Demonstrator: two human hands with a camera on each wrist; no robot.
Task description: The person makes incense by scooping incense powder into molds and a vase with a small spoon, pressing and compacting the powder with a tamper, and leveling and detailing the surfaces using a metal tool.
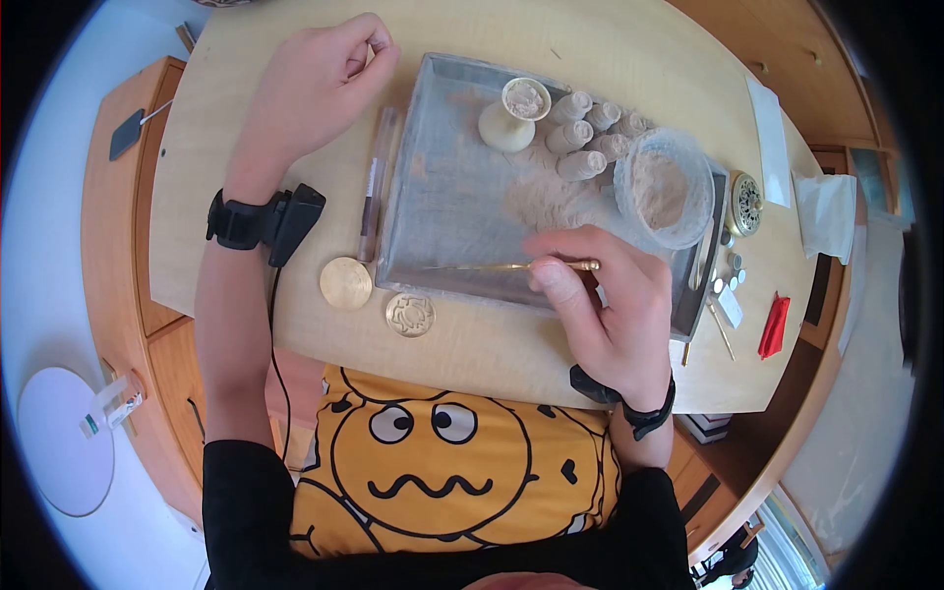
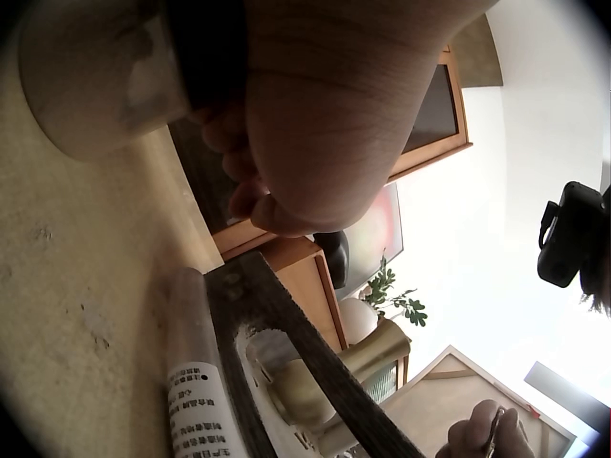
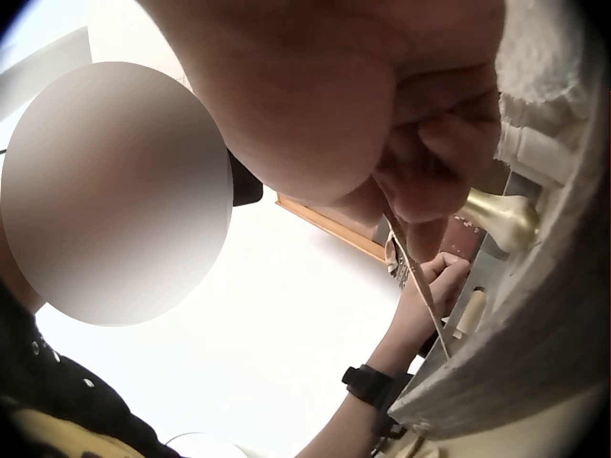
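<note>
My right hand [image 1: 619,305] pinches a slender gold-handled tool [image 1: 511,266] between thumb and fingers. Its thin blade points left over the bare part of the grey tray [image 1: 433,216]; in the right wrist view the blade [image 3: 420,281] slants down from the fingers. Beyond the tray's left edge, my left hand [image 1: 320,88] has its fingers curled. In the left wrist view they wrap the dark top of a clear jar [image 2: 95,81], which the hand hides in the head view. On the tray stands a cream goblet-shaped cup [image 1: 506,128] filled with pale powder.
Several powder-coated pieces [image 1: 580,133] and a clear tub [image 1: 669,187] of powder crowd the tray's right side. A labelled tube [image 1: 379,182] lies along its left edge. Near the front are a plain gold disc [image 1: 345,283] and a patterned one [image 1: 410,315].
</note>
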